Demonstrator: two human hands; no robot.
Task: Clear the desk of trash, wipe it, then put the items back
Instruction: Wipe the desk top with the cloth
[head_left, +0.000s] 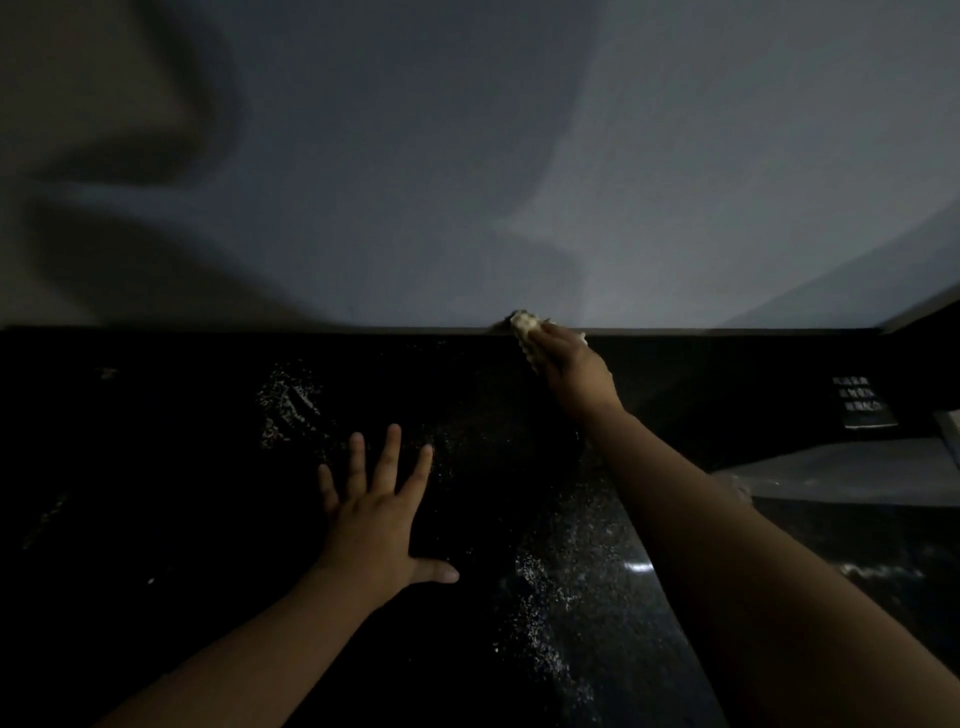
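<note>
The desk (182, 467) is a dark, glossy speckled slab seen in dim light. My right hand (574, 366) reaches to the far edge by the wall and holds a pale crumpled cloth (523, 323) against the desk's back edge. Only the cloth's tip shows past my fingers. My left hand (382, 512) lies flat on the desk nearer to me, fingers spread, holding nothing. Light specks and wet-looking streaks (558, 582) show on the surface between my arms.
A grey wall (467, 182) rises right behind the desk. At the far right lies a dark device with a keypad (862, 402). A pale flat surface (841, 470) juts in from the right edge.
</note>
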